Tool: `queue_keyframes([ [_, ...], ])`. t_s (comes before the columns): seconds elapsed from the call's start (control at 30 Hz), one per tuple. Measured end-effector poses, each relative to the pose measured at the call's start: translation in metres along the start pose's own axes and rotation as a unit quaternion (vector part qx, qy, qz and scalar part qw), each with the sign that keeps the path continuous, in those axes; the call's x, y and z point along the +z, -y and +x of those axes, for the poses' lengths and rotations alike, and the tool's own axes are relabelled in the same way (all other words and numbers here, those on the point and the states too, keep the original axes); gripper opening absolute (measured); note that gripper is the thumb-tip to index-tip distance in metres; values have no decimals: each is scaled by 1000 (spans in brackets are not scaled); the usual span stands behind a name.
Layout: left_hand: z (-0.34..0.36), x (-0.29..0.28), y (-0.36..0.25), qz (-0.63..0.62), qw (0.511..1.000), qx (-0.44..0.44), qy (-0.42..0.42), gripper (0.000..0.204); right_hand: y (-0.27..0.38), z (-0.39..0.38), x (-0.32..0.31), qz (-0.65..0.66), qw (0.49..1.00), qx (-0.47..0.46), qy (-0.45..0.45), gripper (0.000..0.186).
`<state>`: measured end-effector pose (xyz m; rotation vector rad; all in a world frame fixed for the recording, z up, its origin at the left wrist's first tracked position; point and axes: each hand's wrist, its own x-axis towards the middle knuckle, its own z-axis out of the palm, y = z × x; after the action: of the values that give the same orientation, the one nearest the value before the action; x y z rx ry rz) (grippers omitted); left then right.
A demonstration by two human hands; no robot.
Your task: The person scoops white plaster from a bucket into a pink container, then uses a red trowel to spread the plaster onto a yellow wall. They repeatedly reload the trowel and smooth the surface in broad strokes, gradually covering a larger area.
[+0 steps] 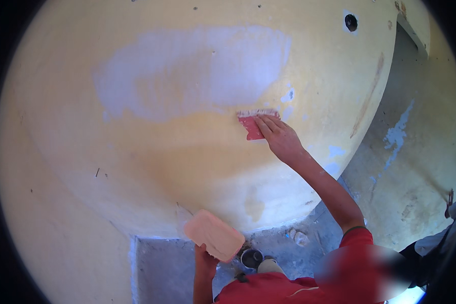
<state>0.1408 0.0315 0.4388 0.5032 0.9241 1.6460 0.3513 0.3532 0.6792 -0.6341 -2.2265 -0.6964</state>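
My right hand (280, 134) grips a red putty spreader (250, 126), its pale, crusted edge against the yellowish wall (187, 147). Low in front of my body, my left hand (205, 262) holds a pale pink rectangular tub (189, 228) by its near side, thumb over the rim. Smooth pinkish-cream paste seems to lie in the tub. Above and left of the spreader, a broad whitish-lilac patch (228, 66) covers part of the wall. A smaller white patch (288, 95) shows just above my right hand.
A dark bucket (252, 257) stands on the grey floor (162, 268) near my legs. Crumpled clear plastic (300, 238) lies beside the wall's foot. A round dark hole (350, 23) is at upper right. Another person's grey sleeve (433, 243) shows at the right edge.
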Motion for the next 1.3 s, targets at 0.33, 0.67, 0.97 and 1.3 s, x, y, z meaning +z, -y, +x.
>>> queue_keyframes([
  [0.33, -10, 10, -17, -45, 998, 13, -30, 75, -73, 61, -18, -43, 994, 35, -90, 57],
  [0.67, -6, 3, -16, -68, 997, -10, -30, 82, -27, 8, -15, 70, 992, 98, -29, 53],
  [0.97, -4, 4, -11, -66, 998, -4, -18, 81, -29, -9, 24, -33, 997, 45, -52, 53],
  [1.3, -9, 31, -25, -59, 997, 11, -47, 83, -57, 111, -87, -23, 983, 44, -177, 44],
])
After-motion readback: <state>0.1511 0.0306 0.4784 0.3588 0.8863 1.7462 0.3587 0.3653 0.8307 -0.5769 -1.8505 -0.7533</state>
